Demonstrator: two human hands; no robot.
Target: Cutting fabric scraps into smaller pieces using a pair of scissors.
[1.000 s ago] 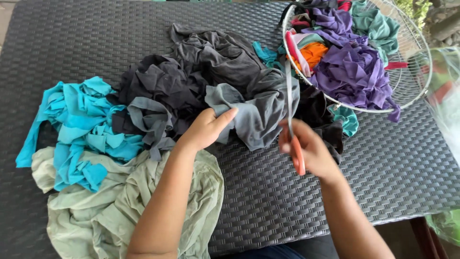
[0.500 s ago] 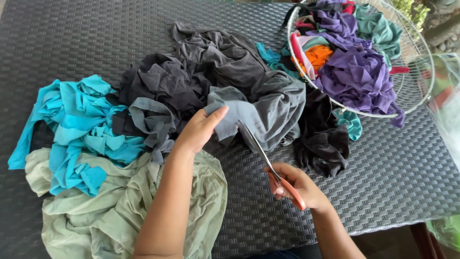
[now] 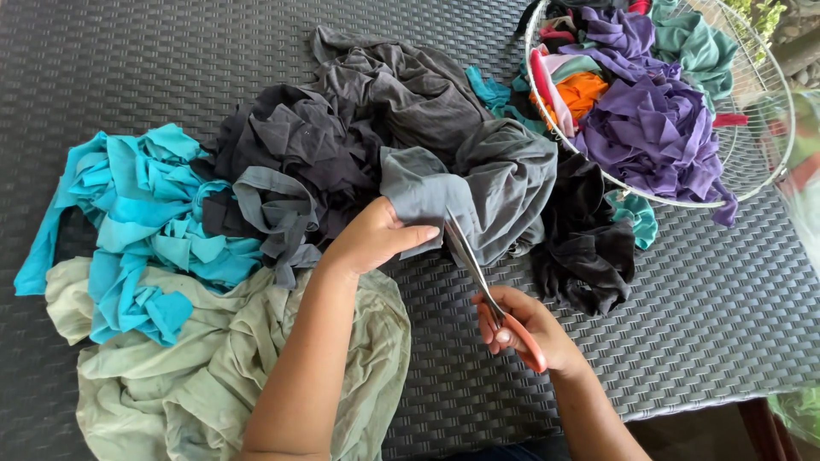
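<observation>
My left hand [image 3: 373, 239] pinches the near edge of a grey cloth [image 3: 487, 183] that lies at the front of a heap of grey and black rags. My right hand [image 3: 525, 329] grips orange-handled scissors [image 3: 487, 290], whose blades point up and left and meet the grey cloth's edge just right of my left fingers. My left forearm rests over a pale green cloth [image 3: 213, 376].
Turquoise rags [image 3: 145, 222] lie at the left and a black cloth [image 3: 589, 239] at the right. A round wire basket [image 3: 752, 171] at the top right holds purple, orange, pink and green cloth. Everything sits on a dark woven table [image 3: 709, 316], its front edge near me.
My right hand has swung the scissors down from upright beside the basket to the near edge of the grey cloth. My left hand has closed on that cloth's edge.
</observation>
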